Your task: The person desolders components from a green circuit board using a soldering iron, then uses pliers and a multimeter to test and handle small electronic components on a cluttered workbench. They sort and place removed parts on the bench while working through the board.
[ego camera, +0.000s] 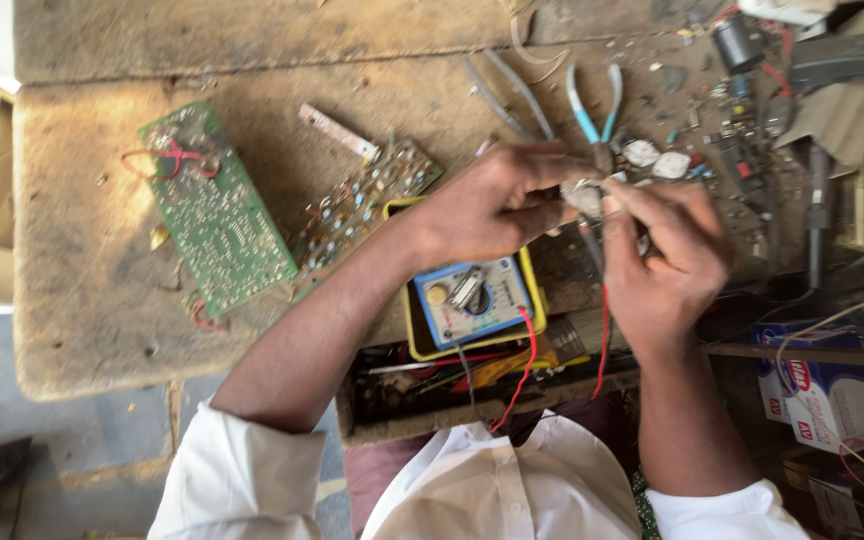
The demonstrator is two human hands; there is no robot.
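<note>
My left hand [497, 205] and my right hand [667, 255] meet above the wooden workbench [102, 300], both pinching one small grey part [585, 198] between their fingertips. My right hand also holds a probe with a red lead [604, 340] that hangs down from it. Just below my left wrist lies a yellow-cased multimeter [474, 303] with a blue face and a second red lead. What the grey part is cannot be made out.
A green circuit board [214, 215] lies at left, a second board with many components [362, 200] beside it. Blue-handled pliers [592, 105] and grey tweezers [507, 95] lie behind my hands. Loose components clutter the right; a white and blue box [832, 390] sits low right.
</note>
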